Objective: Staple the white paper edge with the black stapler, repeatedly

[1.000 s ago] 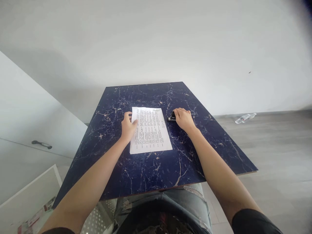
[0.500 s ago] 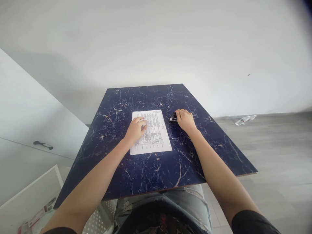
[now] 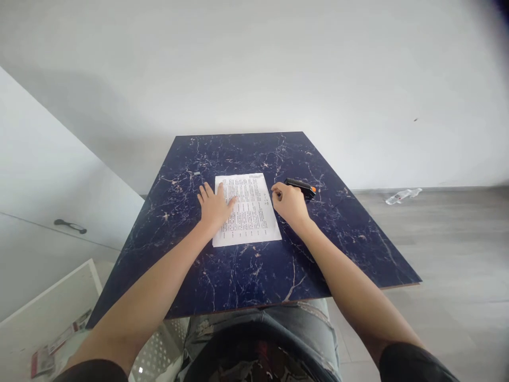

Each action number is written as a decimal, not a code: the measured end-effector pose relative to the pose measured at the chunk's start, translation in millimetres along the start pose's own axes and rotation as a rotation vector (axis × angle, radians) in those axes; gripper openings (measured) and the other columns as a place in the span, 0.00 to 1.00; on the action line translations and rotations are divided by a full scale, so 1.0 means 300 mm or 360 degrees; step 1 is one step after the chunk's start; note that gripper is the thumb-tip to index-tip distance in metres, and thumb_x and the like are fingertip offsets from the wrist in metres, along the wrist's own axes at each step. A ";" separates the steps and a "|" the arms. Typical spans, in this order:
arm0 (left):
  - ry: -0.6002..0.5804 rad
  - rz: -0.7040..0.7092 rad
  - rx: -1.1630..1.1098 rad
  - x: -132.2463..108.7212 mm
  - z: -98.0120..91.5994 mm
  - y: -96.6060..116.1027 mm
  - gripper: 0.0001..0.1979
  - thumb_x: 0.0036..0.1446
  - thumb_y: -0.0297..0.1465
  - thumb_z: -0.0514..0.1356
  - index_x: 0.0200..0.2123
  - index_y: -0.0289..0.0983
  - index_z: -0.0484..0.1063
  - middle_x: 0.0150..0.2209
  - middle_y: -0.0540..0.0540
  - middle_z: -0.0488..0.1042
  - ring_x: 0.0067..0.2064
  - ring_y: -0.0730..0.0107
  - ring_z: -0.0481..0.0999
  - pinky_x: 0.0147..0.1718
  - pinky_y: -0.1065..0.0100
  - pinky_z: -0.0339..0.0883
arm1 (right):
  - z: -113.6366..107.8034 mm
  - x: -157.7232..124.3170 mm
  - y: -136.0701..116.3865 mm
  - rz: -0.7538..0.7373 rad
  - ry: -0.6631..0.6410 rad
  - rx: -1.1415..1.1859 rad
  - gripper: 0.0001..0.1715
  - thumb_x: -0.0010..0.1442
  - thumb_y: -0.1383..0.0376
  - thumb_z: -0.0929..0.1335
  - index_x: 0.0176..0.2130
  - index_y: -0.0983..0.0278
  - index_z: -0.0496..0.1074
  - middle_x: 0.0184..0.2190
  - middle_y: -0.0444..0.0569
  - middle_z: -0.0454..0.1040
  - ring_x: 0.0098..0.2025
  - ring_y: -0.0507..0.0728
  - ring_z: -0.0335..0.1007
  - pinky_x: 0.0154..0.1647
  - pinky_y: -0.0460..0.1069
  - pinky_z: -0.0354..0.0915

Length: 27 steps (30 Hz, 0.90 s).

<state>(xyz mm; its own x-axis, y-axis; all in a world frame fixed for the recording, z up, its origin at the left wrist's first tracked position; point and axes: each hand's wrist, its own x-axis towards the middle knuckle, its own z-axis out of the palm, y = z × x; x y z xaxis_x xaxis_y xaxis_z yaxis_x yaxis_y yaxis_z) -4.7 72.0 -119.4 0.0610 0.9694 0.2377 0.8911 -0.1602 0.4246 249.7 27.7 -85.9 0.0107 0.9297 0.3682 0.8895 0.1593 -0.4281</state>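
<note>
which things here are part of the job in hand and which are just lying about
In the job, it seems:
papers, under the left hand
black stapler, just beyond the right hand

Just lying about:
small pale strip on the table
clear plastic item on the floor

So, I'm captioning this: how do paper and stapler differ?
The paper is white with dark print; the stapler is black with an orange tip. The paper is broad and flat; the stapler, narrow and thicker. The left hand is on the paper; the right hand partly hides the stapler. Both are on the table.
</note>
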 end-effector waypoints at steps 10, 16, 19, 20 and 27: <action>0.0351 0.0115 -0.0237 0.033 -0.008 -0.051 0.18 0.56 0.27 0.67 0.50 0.42 0.72 0.45 0.39 0.72 0.46 0.49 0.74 0.49 0.47 0.70 | 0.084 -0.009 0.023 0.0240 -0.0056 0.0387 0.17 0.54 0.72 0.71 0.45 0.62 0.75 0.38 0.49 0.82 0.37 0.59 0.77 0.45 0.54 0.71; 0.0560 0.0258 -0.0883 0.069 -0.024 -0.072 0.14 0.57 0.20 0.62 0.43 0.42 0.71 0.43 0.45 0.74 0.47 0.59 0.76 0.47 0.56 0.73 | 0.110 -0.003 0.028 0.0313 0.0106 0.0643 0.15 0.57 0.65 0.71 0.46 0.62 0.74 0.40 0.51 0.81 0.34 0.58 0.76 0.43 0.56 0.73; 0.0599 0.0273 -0.1128 0.080 -0.036 -0.068 0.12 0.59 0.23 0.62 0.44 0.41 0.72 0.46 0.45 0.74 0.49 0.61 0.76 0.47 0.58 0.75 | 0.117 0.000 0.024 0.0354 0.0123 0.0731 0.17 0.60 0.62 0.71 0.49 0.63 0.73 0.40 0.52 0.81 0.35 0.58 0.76 0.43 0.57 0.73; 0.0618 0.0282 -0.1187 0.084 -0.036 -0.068 0.11 0.59 0.24 0.63 0.45 0.41 0.72 0.46 0.45 0.74 0.49 0.62 0.76 0.47 0.59 0.76 | 0.118 0.001 0.023 0.0365 0.0119 0.0777 0.17 0.60 0.62 0.71 0.49 0.62 0.73 0.40 0.52 0.81 0.35 0.59 0.76 0.44 0.57 0.73; 0.0664 0.0282 -0.1468 0.100 -0.019 -0.081 0.11 0.59 0.28 0.65 0.45 0.41 0.72 0.46 0.45 0.72 0.48 0.64 0.78 0.46 0.61 0.78 | 0.094 0.000 0.009 0.0230 0.0274 0.1253 0.14 0.64 0.60 0.70 0.49 0.60 0.71 0.40 0.50 0.82 0.42 0.60 0.79 0.48 0.57 0.74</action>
<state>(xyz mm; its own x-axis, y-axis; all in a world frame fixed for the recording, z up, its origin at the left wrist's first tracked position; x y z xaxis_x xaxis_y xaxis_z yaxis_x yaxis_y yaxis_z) -27.2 103.9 -117.8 -0.1601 0.8042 0.5724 0.1814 -0.5460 0.8179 239.2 37.5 -110.3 0.2278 0.9050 0.3592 0.2933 0.2880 -0.9116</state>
